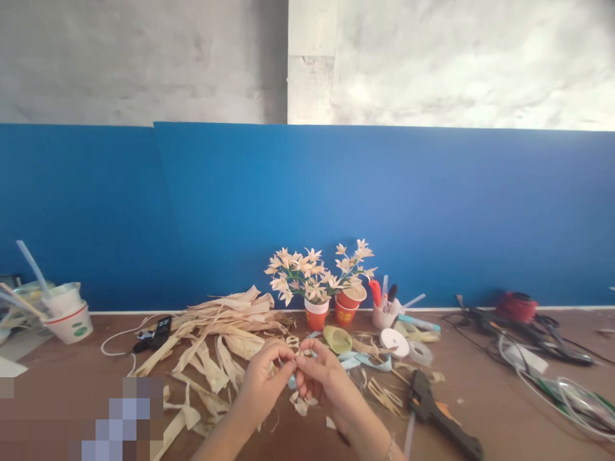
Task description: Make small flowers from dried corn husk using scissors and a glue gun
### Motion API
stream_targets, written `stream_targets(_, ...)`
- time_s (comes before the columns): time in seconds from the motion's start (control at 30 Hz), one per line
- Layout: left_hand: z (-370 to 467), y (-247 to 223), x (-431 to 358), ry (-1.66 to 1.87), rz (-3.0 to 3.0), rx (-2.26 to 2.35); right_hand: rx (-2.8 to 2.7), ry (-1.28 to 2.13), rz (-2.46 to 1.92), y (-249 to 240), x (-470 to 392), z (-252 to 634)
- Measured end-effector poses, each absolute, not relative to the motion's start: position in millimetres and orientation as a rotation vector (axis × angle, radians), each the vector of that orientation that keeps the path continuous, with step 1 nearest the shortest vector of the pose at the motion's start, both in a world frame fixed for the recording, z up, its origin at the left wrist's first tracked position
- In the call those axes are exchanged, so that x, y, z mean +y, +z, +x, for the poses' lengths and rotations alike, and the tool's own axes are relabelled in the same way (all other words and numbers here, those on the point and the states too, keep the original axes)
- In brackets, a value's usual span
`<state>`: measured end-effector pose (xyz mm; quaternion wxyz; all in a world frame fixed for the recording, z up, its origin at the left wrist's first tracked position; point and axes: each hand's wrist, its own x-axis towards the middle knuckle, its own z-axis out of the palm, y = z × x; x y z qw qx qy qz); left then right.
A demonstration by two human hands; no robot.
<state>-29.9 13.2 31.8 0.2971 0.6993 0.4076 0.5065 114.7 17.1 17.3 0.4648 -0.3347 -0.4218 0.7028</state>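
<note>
My left hand (267, 379) and my right hand (325, 379) meet at the fingertips above the table, thumbs and index fingers pinched together. Whatever lies between them is too small and too covered to make out. Pale scraps of husk (302, 404) lie on the table just below my hands. To the left spreads a pile of dried corn husks (240, 314). Behind my hands, cream-coloured husk flowers (307, 272) on green stems stand in a stack of red and white paper cups (316, 315). More flowers (356, 259) rise beside them by another red paper cup (346, 314).
A black glue gun (439, 410) lies right of my right hand. Nearby are a white disc (394, 343), a tape roll (421, 353), a light-blue ribbon (368, 362) and a tool cup (384, 315). Cables (519, 358) tangle at far right; a white bucket (72, 320) stands left.
</note>
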Motion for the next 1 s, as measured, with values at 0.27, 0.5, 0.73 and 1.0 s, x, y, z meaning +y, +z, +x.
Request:
stream_targets(0.27, -30.7, 25.1, 16.9, 1.282, 1.967, 1.327, -1.860, 0.478, -1.108, 21.4, 11.0, 122.6)
stream_targets(0.5, -30.1, 25.7, 16.6, 1.223, 1.975, 1.346, -1.773, 0.630, -1.143, 17.7, 12.3, 118.3)
stream_targets(0.73, -29.7, 26.9, 15.6, 1.246, 1.996, 1.394, -1.149, 1.544, -1.054, 13.8, 19.7, 114.1)
stream_targets(1.0, -30.2, 29.1, 14.8, 1.208, 1.986, 1.326, -1.141, 1.518, -1.019, 13.7, 20.7, 112.6)
